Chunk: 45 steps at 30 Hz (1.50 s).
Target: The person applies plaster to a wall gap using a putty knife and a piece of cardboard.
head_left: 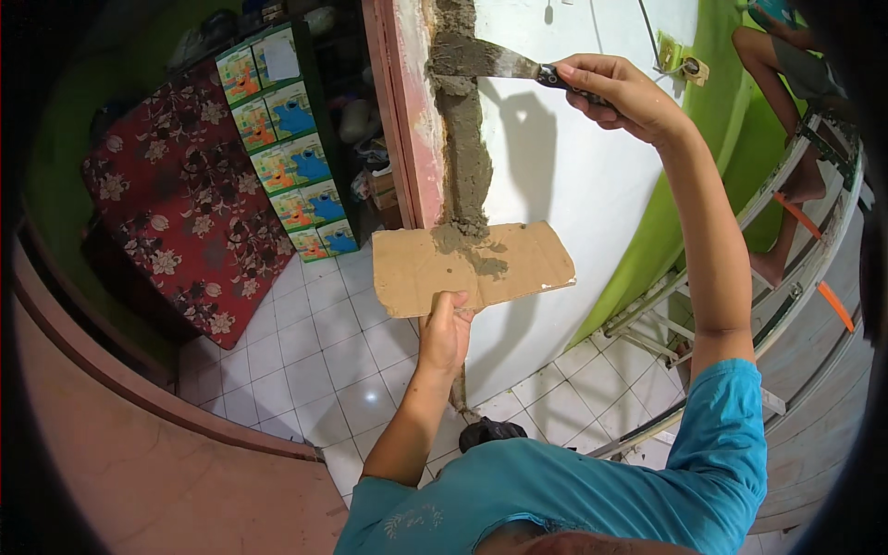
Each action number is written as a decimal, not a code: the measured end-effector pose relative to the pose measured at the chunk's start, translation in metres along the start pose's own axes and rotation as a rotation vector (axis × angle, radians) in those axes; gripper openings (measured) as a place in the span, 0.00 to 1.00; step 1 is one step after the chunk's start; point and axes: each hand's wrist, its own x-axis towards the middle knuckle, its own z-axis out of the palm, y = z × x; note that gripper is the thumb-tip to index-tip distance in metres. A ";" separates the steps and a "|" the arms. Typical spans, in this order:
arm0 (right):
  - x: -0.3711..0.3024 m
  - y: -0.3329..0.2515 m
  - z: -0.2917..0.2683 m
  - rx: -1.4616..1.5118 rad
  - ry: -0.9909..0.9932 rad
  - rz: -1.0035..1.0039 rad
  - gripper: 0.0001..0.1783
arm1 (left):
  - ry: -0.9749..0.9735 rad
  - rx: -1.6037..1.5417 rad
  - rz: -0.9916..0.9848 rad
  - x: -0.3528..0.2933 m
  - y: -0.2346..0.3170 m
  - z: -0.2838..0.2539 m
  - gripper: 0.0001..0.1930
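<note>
My right hand [622, 92] is closed around the dark handle of a putty knife [518, 67]. Its metal blade lies against the wet grey mortar [468, 148], which fills a vertical strip beside the door frame. With my left hand [448, 338] I grip the near edge of a piece of brown cardboard [407, 270], thumb on top. The cardboard is held roughly level below the strip, its far edge at the wall. Smears of mortar [488, 265] lie on it, near its far edge and middle.
A pinkish door frame [393, 111] borders the strip on the left, a white wall [518, 203] on the right. A ladder [786, 185] stands at the right, near another person's legs [786, 217]. Left are a drawer cabinet [296, 139] and a red floral mattress [176, 185]. A socket [694, 69] holds a plug.
</note>
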 end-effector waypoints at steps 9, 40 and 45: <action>0.007 -0.009 -0.008 -0.015 0.011 0.044 0.19 | -0.007 -0.005 0.013 0.004 -0.003 -0.001 0.25; 0.021 -0.012 -0.021 -0.107 0.025 -0.027 0.17 | -0.005 0.004 0.016 0.003 0.000 0.005 0.26; 0.009 -0.016 -0.011 -0.157 0.110 -0.030 0.20 | -0.014 0.017 0.013 0.003 0.001 0.006 0.25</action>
